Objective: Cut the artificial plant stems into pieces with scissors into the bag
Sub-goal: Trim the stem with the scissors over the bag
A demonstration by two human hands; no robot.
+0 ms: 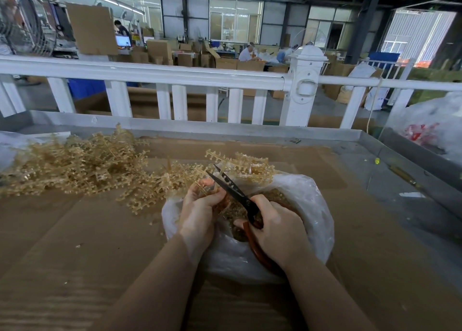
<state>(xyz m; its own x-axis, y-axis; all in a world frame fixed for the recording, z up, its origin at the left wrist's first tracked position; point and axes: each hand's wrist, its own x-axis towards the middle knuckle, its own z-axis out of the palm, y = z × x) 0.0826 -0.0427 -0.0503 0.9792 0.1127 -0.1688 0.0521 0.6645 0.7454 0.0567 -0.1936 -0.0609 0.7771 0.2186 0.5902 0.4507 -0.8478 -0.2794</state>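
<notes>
Beige plastic plant stems (75,167) lie in one loose heap at the far left of the counter (75,243), which is covered with brown cardboard. One clear plastic bag (310,205) sits open at near centre, with a layer of small beige cut pieces (235,212) inside it. Two bare hands work over its mouth. Left hand (200,209): grip closed around one stem (240,167), whose branched end reaches over the bag's far rim. Right hand (277,227): grip closed through the red-brown handles of one pair of scissors (233,189); the two dark blades stand parted, tips pointing far and left, just beside the left fingertips. One white railing (175,74) runs along the counter's far edge. A second, bulkier plastic bag (435,125) rests at the far right.
</notes>
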